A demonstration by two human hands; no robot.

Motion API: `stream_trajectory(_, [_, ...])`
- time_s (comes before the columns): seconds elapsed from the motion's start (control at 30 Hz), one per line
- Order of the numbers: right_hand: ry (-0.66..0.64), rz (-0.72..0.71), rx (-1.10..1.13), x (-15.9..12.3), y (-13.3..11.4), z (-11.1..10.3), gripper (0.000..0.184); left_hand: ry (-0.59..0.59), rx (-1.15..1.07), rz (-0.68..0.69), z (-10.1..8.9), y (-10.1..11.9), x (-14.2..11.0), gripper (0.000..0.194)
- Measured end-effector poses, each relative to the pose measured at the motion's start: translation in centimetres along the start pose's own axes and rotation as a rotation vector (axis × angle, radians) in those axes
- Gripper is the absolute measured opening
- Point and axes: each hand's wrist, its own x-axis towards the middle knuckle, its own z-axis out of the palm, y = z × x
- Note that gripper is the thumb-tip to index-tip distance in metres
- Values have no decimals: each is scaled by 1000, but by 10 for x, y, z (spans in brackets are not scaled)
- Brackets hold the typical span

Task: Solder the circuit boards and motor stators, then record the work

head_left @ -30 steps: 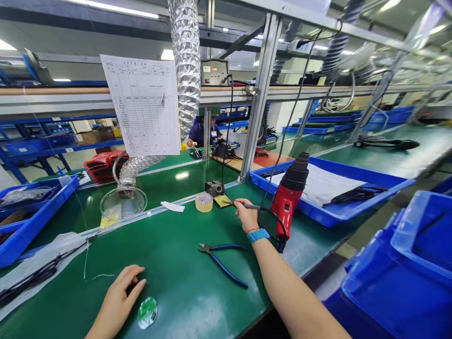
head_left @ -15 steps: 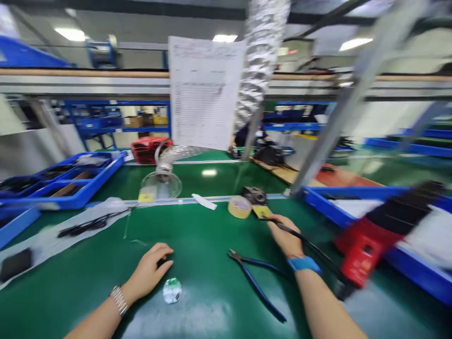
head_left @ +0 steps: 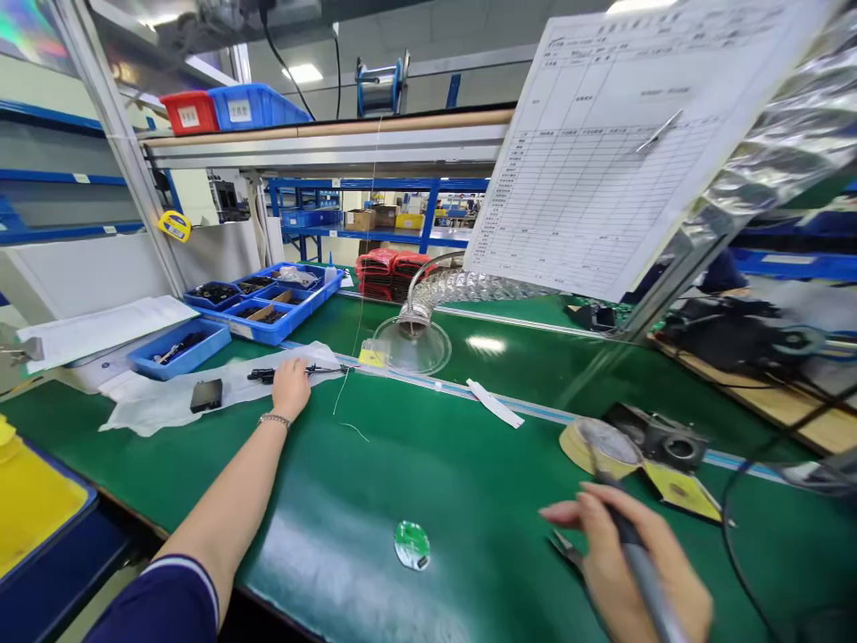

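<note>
My left hand [head_left: 291,389] reaches to a white plastic sheet [head_left: 147,402], its fingers curled down over a bundle of thin black wires [head_left: 261,376]. Part of the bundle is hidden under it. In my right hand [head_left: 636,558] is a soldering iron [head_left: 643,572] with a grey and black handle, held like a pen and pointing toward the tape roll [head_left: 599,445]. Beneath that hand, cutting pliers [head_left: 568,549] show only their jaws. A small round green circuit board [head_left: 411,545] lies on the green mat between my hands.
A small black box [head_left: 206,395] rests on the sheet. Blue parts trays [head_left: 268,330] stand at the back left. A clear fume hood [head_left: 415,344] sits mid-table, with a white strip [head_left: 495,404] beside it. An iron stand [head_left: 662,438] with a yellow sponge [head_left: 686,489] is at right.
My view has swung left. My left hand has gone from beside the circuit board to the black wires. The soldering iron is lifted from near its stand and comes closer, in my right hand.
</note>
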Motion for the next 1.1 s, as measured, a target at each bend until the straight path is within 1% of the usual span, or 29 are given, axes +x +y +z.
stream_trajectory(0.03, [-114,-66,10,-10,0,9,28,-9,38,-25,0,-7,4,33])
stream_trajectory(0.1, [-396,-230,50,-29,4,25,25,-47,96,-52,-2,-16,8,31])
stream_trajectory(0.13, [-536,-318,59,-38,7,31,29,-71,116,-58,-3,-20,9,29])
stream_trajectory(0.17, [-646,-384,56,-46,10,37,37,-94,130,-62,-6,-22,9,27])
stream_trajectory(0.23, [-790,-442,44,-59,15,47,51,-130,143,-77,-11,-27,9,23])
stream_trajectory(0.27, [-831,-447,41,-64,17,50,54,-144,141,-86,-14,-29,9,21])
stream_trajectory(0.3, [-854,-444,45,-69,19,54,53,-157,133,-94,-16,-31,9,20])
stream_trajectory(0.37, [-858,-424,61,-75,20,60,46,-179,105,-104,-19,-36,10,21])
stream_trajectory(0.5, [-820,-381,71,-79,22,67,37,-171,55,-144,-22,-44,13,23])
stream_trajectory(0.57, [-785,-371,72,-77,23,68,35,-123,40,-169,-26,-43,14,19])
stream_trajectory(0.63, [-740,-381,79,-71,24,67,34,-47,21,-164,-36,-38,13,20])
stream_trajectory(0.7, [-715,-411,66,-65,24,64,34,18,-12,-101,-49,-29,8,24])
stream_trajectory(0.73, [-714,-427,52,-61,24,62,35,28,-38,-44,-55,-23,3,25])
stream_trajectory(0.77, [-718,-441,37,-59,23,60,36,13,-68,28,-60,-18,-4,25])
stream_trajectory(0.8, [-726,-450,25,-57,22,58,36,-28,-100,108,-64,-13,-14,24])
stream_trajectory(0.87, [-748,-449,12,-56,20,55,37,-172,-157,260,-68,-7,-36,20])
stream_trajectory(0.93, [-776,-434,9,-57,18,53,37,-327,-190,358,-66,-6,-59,16])
stream_trajectory(1.0, [-801,-425,9,-58,17,53,37,-421,-200,388,-62,-9,-75,12])
stream_trajectory(1.07, [-813,-430,13,-59,18,53,39,-449,-194,377,-59,-10,-84,6])
stream_trajectory(1.1, [-817,-434,16,-60,18,54,39,-448,-189,368,-58,-8,-86,8])
